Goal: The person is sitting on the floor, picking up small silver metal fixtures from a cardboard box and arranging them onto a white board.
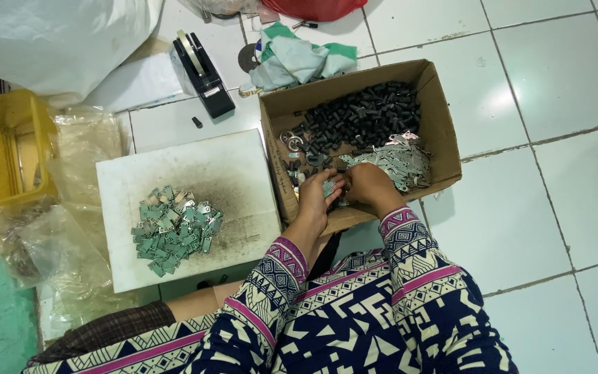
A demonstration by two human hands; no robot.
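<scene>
A small metal piece [328, 187] is pinched between the left hand [316, 197] and right hand [368, 185] inside the cardboard box [444, 131]. A finished-looking pile of green-tinted plates [174, 228] lies on the white board [188, 163]; many black cylinders [368, 114] and silver plates [396, 159] remain boxed.

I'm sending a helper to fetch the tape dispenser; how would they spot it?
Start at the open cardboard box on the white tiled floor. Just past its far left corner stands the tape dispenser, beside crumpled green cloth. It is the only black wedge-shaped thing, with a pale roll on top.
</scene>
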